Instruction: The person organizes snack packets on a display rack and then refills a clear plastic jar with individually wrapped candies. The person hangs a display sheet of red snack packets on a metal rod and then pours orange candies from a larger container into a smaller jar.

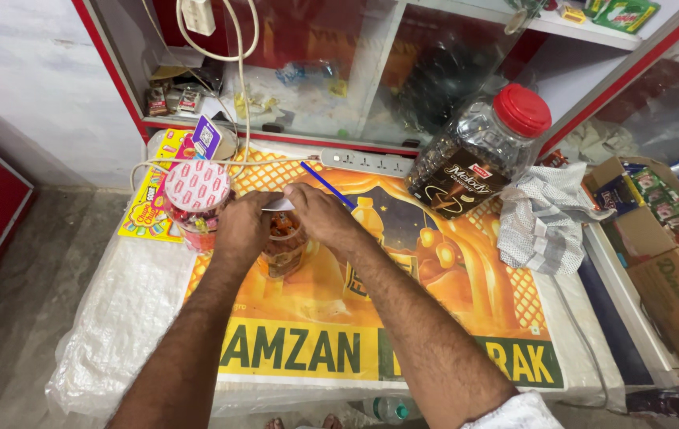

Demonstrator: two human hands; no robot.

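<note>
Both hands were over a small clear jar [282,248] standing on the bench [141,294], roughly centre-left on the orange printed poster [435,302] that covered the top. Jar looked part-filled w/ brownish-orange sweets; its mouth was hidden under the hands, so whether it was open or capped couldn't be told. Judging from that, the work at the jar's mouth looked mid-way, not finished: nothing had been set aside and both hands were on it. Left hand [242,226] was curled round the jar's left side & rim, fingers closed on it, a steadying grip. Right hand [319,216] came over the top from the right, fingers bent & pinched w/ the left on a small white scrap [278,205] at the mouth, maybe a seal or paper; too small to say which. So both grips were nearly closed, none open. Just left of the jar, touching or almost, stood another jar w/ a red-and-white patterned lid [197,185]. A blue pen [327,185] lay just behind the right hand, a white power strip [367,161] beyond it. Well apart to the right: a big tilted jar w/ a red cap [478,155] full of dark sweets, and a crumpled checked cloth [542,218].
</note>
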